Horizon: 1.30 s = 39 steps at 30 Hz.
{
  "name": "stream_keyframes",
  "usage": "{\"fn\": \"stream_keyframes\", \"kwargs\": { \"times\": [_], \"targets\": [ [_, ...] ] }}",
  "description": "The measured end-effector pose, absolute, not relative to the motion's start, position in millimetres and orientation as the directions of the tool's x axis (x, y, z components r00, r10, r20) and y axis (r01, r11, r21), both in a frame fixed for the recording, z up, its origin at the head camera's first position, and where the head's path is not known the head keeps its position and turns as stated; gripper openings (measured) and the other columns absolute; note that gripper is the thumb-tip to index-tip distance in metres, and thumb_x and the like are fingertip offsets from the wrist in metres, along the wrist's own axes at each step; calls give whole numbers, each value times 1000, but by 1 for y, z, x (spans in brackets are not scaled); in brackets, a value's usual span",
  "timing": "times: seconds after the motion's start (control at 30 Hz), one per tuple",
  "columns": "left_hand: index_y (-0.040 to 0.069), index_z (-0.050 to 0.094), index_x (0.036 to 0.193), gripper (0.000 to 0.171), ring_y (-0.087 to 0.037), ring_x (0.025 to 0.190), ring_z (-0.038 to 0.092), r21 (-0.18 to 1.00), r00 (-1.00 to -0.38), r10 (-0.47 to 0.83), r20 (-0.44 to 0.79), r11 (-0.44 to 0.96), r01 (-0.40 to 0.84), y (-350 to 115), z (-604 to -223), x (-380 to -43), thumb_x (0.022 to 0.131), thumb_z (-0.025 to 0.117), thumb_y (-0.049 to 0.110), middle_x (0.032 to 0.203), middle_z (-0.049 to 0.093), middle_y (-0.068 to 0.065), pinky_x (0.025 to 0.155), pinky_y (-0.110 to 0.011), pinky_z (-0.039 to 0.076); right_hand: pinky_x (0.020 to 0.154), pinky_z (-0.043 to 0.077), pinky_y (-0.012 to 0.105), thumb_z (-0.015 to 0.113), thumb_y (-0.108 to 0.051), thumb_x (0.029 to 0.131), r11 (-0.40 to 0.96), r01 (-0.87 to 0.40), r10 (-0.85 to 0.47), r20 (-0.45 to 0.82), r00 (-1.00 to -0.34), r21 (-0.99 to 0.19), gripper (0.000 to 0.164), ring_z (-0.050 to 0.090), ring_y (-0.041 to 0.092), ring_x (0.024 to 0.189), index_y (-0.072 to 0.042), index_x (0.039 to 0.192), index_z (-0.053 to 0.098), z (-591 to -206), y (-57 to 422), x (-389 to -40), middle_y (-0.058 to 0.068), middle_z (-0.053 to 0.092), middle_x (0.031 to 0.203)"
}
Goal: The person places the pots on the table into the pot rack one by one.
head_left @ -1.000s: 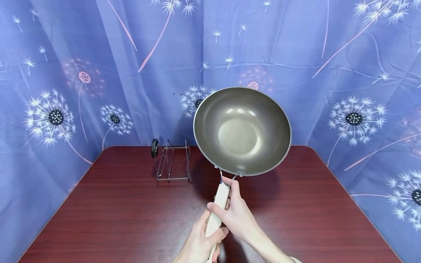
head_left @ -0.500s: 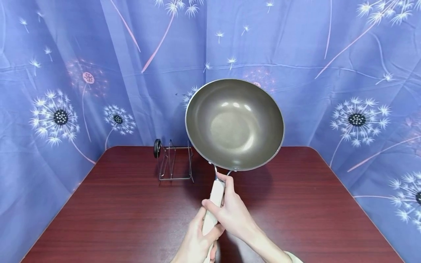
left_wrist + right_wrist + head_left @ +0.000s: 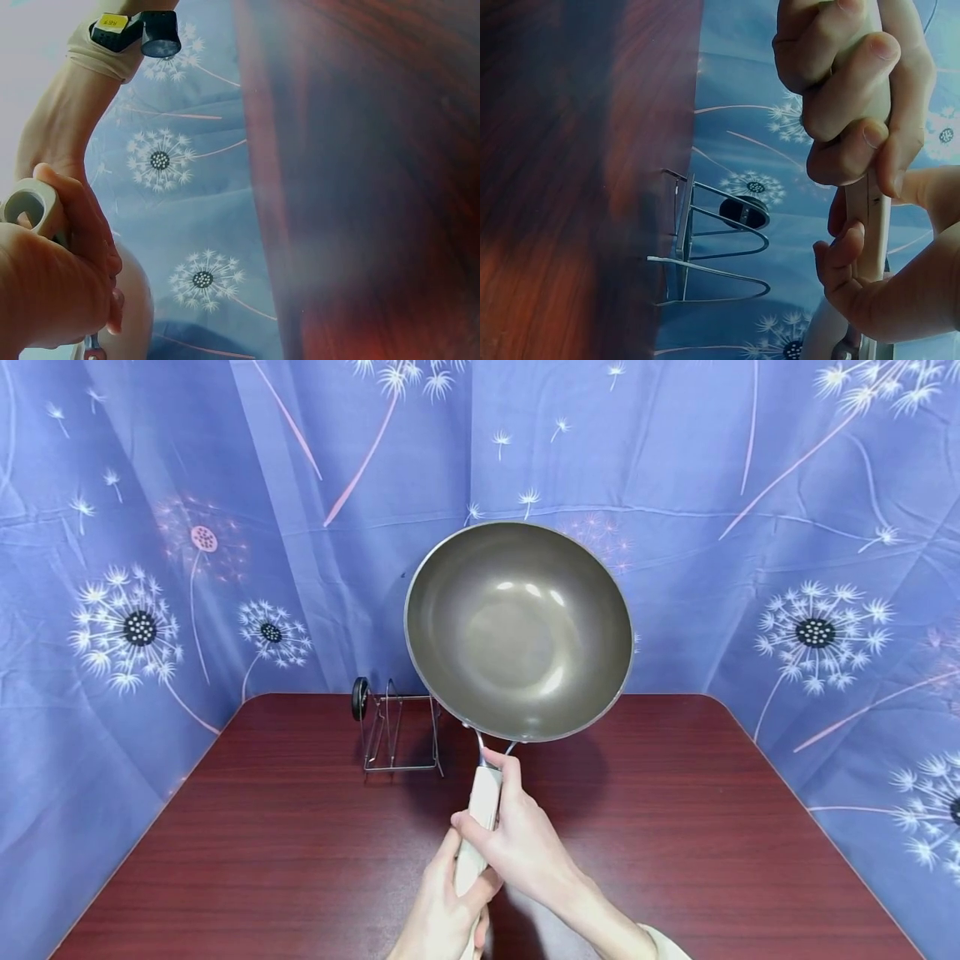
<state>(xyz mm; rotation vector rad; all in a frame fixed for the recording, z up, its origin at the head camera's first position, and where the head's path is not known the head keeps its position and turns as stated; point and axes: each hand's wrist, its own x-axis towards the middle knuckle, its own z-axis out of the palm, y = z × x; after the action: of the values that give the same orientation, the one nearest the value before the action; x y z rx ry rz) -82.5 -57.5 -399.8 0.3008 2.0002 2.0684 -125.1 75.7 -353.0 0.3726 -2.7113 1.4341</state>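
Note:
A deep wok with a grey-brown inside is held up in front, tilted so its inside faces the head camera. Its cream handle points down toward the viewer. My right hand grips the handle's upper part, index finger near the metal neck. Lower down, my left hand wraps round the same handle, its fingers curled in the right wrist view. The handle's hollow end ring shows in the left wrist view, beside the wok's pale outer wall.
A wire rack with a black round knob stands at the back left of the dark red wooden table. Blue curtains with dandelion prints enclose the back and sides. A black camera is strapped to the right wrist.
Both hands have moved the wok up and to the left, bringing its rim nearer the rack in the head view. The grip on the handle stays the same.

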Motion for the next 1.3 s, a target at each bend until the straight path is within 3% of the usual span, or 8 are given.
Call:
{"fn": "stream_keyframes", "kwargs": {
  "times": [0.23, 0.47, 0.7, 0.9, 1.17, 1.3],
  "targets": [
    [32, 35, 146, 57, -5, 35, 47, 999, -961, 276, -33, 1, -34, -58, -397, -80, 97, 61, 19, 56, 50, 1, 34, -40, 51, 76, 50, 26, 68, -32, 89, 561, -261, -191, 184, -964, -785, 72, 60, 6, 80, -31, 149, 27, -352, 73, -126, -8, 64, 88],
    [36, 31, 152, 72, -6, 34, 47, 999, -975, 218, -33, -25, -40, -59, -399, -79, 92, 63, 11, 56, 49, -2, 32, -38, 49, 76, 48, 24, 66, -26, 91, 497, -308, -246, 209, -947, -811, 72, 57, 9, 77, -31, 150, 25, -354, 71, -128, -6, 61, 90],
    [37, 31, 154, 80, -6, 34, 47, 994, -985, 169, -45, -91, -61, -61, -394, -77, 89, 67, 8, 55, 50, -3, 32, -38, 49, 72, 50, 22, 68, -19, 91, 356, -328, -292, 229, -929, -875, 74, 59, 8, 81, -26, 151, 25, -352, 68, -131, -6, 58, 114],
    [43, 27, 154, 86, -7, 37, 50, 990, -985, 155, -72, -107, -90, -64, -392, -74, 88, 68, 8, 56, 52, -2, 36, -38, 52, 71, 49, 22, 68, -18, 91, 306, -339, -324, 238, -916, -890, 74, 60, 9, 87, -27, 151, 25, -350, 64, -131, -5, 57, 117],
    [33, 25, 156, 87, -6, 40, 49, 978, -983, 176, 56, -206, 19, -72, -388, -72, 87, 64, -2, 86, 55, -6, 32, -35, 48, 76, 50, 22, 67, -11, 91, 164, -309, -353, 237, -905, -937, 75, 63, 13, 99, -33, 148, 23, -347, 59, -133, 3, 60, 122],
    [31, 25, 157, 89, -7, 41, 49, 965, -970, 208, 129, -252, 74, -77, -387, -73, 86, 61, -7, 89, 53, -7, 30, -35, 46, 76, 50, 21, 66, -7, 89, 100, -312, -360, 258, -897, -945, 76, 64, 13, 100, -31, 146, 21, -346, 56, -135, 4, 61, 121]
  ]
}}
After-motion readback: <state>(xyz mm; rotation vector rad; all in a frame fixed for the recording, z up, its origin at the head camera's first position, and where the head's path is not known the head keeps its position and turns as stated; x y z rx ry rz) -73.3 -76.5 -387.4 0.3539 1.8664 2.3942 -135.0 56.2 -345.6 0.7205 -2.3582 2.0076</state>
